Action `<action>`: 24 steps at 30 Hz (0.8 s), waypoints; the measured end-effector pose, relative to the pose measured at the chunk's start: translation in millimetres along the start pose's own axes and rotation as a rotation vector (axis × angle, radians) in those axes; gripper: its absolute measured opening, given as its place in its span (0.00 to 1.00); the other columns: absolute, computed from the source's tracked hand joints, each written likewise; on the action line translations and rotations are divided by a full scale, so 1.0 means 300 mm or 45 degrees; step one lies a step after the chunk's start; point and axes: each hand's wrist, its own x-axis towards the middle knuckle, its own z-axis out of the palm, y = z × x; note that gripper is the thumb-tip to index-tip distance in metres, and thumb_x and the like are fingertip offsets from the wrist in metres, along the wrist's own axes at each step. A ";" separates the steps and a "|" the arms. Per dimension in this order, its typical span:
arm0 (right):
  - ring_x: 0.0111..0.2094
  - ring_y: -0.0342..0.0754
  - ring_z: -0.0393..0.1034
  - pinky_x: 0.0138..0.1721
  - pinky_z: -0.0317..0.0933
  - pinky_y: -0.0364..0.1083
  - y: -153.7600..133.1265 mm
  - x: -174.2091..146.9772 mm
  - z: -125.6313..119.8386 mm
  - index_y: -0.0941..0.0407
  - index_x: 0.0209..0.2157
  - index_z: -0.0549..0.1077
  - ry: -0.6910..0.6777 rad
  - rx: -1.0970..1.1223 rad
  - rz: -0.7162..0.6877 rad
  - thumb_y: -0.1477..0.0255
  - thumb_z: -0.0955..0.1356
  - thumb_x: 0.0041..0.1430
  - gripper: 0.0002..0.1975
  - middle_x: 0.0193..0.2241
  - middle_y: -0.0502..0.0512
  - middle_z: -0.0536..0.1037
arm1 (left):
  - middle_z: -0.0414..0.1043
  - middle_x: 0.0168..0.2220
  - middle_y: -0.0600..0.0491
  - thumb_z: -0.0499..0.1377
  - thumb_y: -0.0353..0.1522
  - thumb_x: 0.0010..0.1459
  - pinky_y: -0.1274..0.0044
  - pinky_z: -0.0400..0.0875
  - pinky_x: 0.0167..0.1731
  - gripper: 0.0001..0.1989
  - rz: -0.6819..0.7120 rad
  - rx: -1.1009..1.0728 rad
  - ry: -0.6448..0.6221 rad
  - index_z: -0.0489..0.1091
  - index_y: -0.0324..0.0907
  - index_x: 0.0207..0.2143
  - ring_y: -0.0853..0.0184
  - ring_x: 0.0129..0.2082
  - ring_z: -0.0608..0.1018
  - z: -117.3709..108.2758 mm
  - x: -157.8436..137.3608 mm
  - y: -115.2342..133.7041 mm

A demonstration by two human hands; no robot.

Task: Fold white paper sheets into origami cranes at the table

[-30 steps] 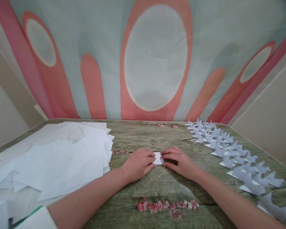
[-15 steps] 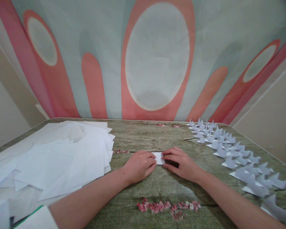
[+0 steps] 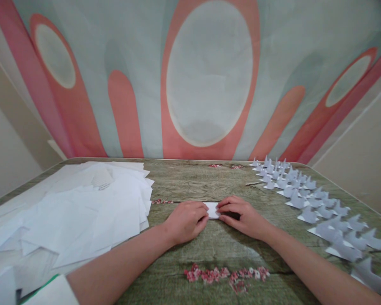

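Note:
A small folded piece of white paper (image 3: 213,210) lies on the wood-patterned table between my hands. My left hand (image 3: 188,221) closes over its left end, thumb and fingers together at the edge. On the opposite end, my right hand (image 3: 241,215) grips the paper between thumb and fingertips, with a dark gap under the curved fingers. Only the middle of the paper shows; both ends are covered by fingers.
Loose white sheets (image 3: 92,212) are heaped on the left side of the table. Several folded paper birds (image 3: 307,215) stand in rows along the right side. Pink flowers (image 3: 225,274) are on the tabletop near me. A patterned backdrop (image 3: 152,84) rises behind the table.
Both hands keep their places at the ends of the paper. The whole view has shifted very slightly; nothing was let go or taken up.

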 end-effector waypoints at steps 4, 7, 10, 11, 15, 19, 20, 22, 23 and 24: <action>0.39 0.48 0.68 0.42 0.61 0.48 0.005 0.001 0.001 0.52 0.38 0.74 -0.001 0.025 0.009 0.71 0.67 0.55 0.08 0.37 0.55 0.75 | 0.73 0.38 0.50 0.50 0.29 0.58 0.75 0.67 0.44 0.10 -0.007 -0.003 -0.016 0.71 0.39 0.34 0.67 0.39 0.74 -0.004 0.001 0.002; 0.39 0.47 0.68 0.42 0.61 0.48 0.006 0.000 -0.001 0.52 0.38 0.74 -0.009 0.040 0.013 0.72 0.66 0.56 0.08 0.37 0.55 0.75 | 0.73 0.38 0.51 0.50 0.30 0.58 0.75 0.67 0.44 0.10 -0.017 -0.009 -0.023 0.71 0.39 0.34 0.67 0.39 0.74 -0.007 0.001 0.003; 0.40 0.47 0.68 0.43 0.61 0.49 0.007 -0.001 -0.004 0.51 0.39 0.74 -0.028 0.049 0.005 0.72 0.66 0.56 0.09 0.37 0.54 0.75 | 0.73 0.38 0.50 0.50 0.30 0.58 0.75 0.67 0.44 0.10 -0.013 -0.015 -0.024 0.71 0.40 0.35 0.67 0.39 0.74 -0.008 0.001 0.003; 0.40 0.48 0.68 0.43 0.61 0.49 0.007 -0.001 -0.005 0.51 0.39 0.74 -0.033 0.051 0.002 0.72 0.66 0.56 0.09 0.38 0.54 0.75 | 0.73 0.38 0.50 0.50 0.30 0.58 0.75 0.67 0.44 0.10 -0.011 -0.017 -0.023 0.71 0.40 0.35 0.67 0.39 0.74 -0.008 0.001 0.003; 0.41 0.48 0.68 0.43 0.61 0.49 0.008 -0.002 -0.005 0.51 0.40 0.74 -0.042 0.059 0.004 0.71 0.67 0.55 0.10 0.39 0.55 0.74 | 0.73 0.38 0.50 0.50 0.30 0.58 0.74 0.67 0.44 0.10 -0.011 -0.017 -0.019 0.70 0.40 0.36 0.66 0.39 0.74 -0.008 0.001 0.002; 0.41 0.48 0.68 0.44 0.61 0.49 0.005 0.001 -0.004 0.51 0.39 0.74 -0.044 0.095 0.044 0.72 0.67 0.55 0.09 0.39 0.54 0.74 | 0.73 0.38 0.50 0.50 0.30 0.58 0.75 0.67 0.44 0.10 -0.009 -0.007 -0.032 0.71 0.40 0.35 0.66 0.39 0.74 -0.010 0.002 0.002; 0.41 0.48 0.68 0.44 0.61 0.49 0.004 0.002 -0.004 0.51 0.39 0.74 -0.046 0.107 0.059 0.72 0.67 0.55 0.09 0.39 0.54 0.74 | 0.73 0.38 0.51 0.50 0.30 0.58 0.75 0.67 0.44 0.10 -0.008 -0.004 -0.035 0.70 0.40 0.35 0.66 0.39 0.74 -0.011 0.002 0.003; 0.41 0.47 0.68 0.44 0.61 0.48 0.002 0.005 -0.005 0.51 0.38 0.75 -0.046 0.132 0.083 0.72 0.67 0.55 0.08 0.39 0.54 0.74 | 0.73 0.38 0.51 0.50 0.30 0.59 0.74 0.67 0.44 0.09 -0.009 0.009 -0.042 0.70 0.40 0.35 0.66 0.39 0.74 -0.011 0.002 0.003; 0.41 0.47 0.68 0.44 0.61 0.48 0.002 0.005 -0.006 0.51 0.38 0.75 -0.045 0.142 0.092 0.72 0.67 0.55 0.08 0.38 0.54 0.74 | 0.73 0.38 0.51 0.50 0.31 0.59 0.74 0.67 0.44 0.09 -0.011 0.018 -0.050 0.70 0.40 0.35 0.66 0.39 0.74 -0.010 0.002 0.003; 0.41 0.47 0.68 0.44 0.61 0.48 0.001 0.006 -0.006 0.51 0.38 0.75 -0.046 0.150 0.098 0.72 0.67 0.55 0.08 0.38 0.54 0.74 | 0.73 0.38 0.51 0.51 0.31 0.59 0.74 0.66 0.44 0.09 -0.014 0.027 -0.059 0.70 0.40 0.35 0.66 0.40 0.74 -0.009 0.002 0.003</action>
